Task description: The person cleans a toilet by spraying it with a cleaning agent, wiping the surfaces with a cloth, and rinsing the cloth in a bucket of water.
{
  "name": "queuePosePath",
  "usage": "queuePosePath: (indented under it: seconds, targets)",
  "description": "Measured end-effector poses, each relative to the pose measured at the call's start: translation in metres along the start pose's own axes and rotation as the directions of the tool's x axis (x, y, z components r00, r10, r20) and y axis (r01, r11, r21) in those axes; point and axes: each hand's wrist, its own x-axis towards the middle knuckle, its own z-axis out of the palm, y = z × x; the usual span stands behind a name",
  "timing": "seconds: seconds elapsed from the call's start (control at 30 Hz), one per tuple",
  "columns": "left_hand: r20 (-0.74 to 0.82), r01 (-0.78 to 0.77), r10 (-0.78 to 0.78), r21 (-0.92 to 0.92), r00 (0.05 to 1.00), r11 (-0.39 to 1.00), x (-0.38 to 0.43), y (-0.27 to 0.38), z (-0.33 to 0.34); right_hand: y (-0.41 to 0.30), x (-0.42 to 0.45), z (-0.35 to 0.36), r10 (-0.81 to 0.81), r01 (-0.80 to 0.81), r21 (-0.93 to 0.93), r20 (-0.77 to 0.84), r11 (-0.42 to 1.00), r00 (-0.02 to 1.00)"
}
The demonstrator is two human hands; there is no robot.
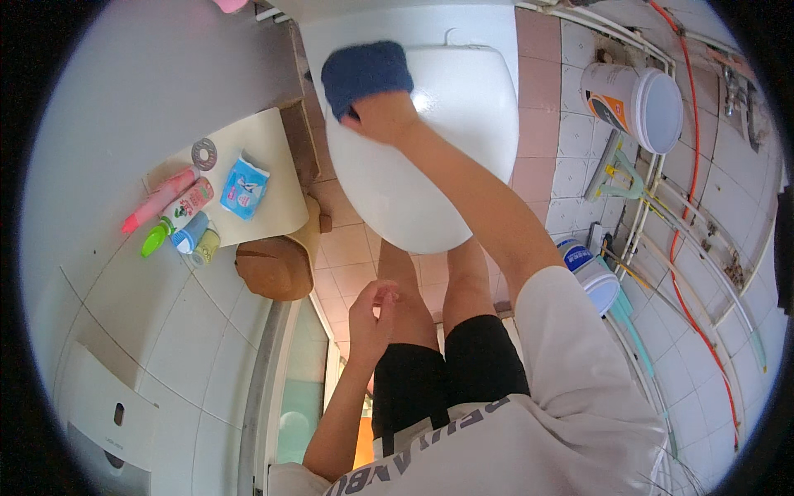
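Note:
A dark blue cloth (366, 71) is bunched under my right hand (386, 116), which presses it on the closed white toilet lid (471, 105). The cloth covers the back left part of the lid, and most of my right fingers are hidden by it. My right arm crosses over the lid from the right. In front of my thigh hangs my left hand (369, 322), loosely curled and holding nothing, with a gap between thumb and fingers. It is apart from the toilet.
On the left, a cream ledge (267, 173) bears a blue packet (245, 188), a white bottle with green cap (186, 204) and other containers. A brown bin (274, 268) stands beside it. Rightward are a white bucket (620, 102), a mop (620, 177), pipes and an orange hose (696, 124).

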Motion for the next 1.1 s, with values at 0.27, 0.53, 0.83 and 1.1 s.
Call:
queuePosePath:
  seconds: [0.27, 0.53, 0.83, 1.1]
  targets:
    - [-0.066, 0.048, -0.048, 0.008, 0.997, 0.999, -0.001, -0.016, -0.018, -0.004, -0.234, 0.044, -0.416, 0.218, 0.463, 0.384, 0.859, 0.824]
    - [-0.043, 0.066, -0.066, -0.005, 0.997, 0.998, -0.003, -0.014, -0.010, 0.034, -0.059, -0.022, 0.113, -0.044, -0.181, 0.395, 0.983, 0.912]
    - [-0.015, 0.025, -0.024, 0.028, 1.000, 0.999, 0.006, 0.010, 0.005, -0.032, -0.192, 0.044, 0.320, -0.329, -0.073, -0.119, 0.941, 0.940]
    - [-0.022, 0.066, -0.065, 0.023, 0.998, 0.998, 0.003, 0.002, 0.009, -0.016, -0.185, 0.035, 0.314, -0.313, 0.022, -0.112, 0.949, 0.943]
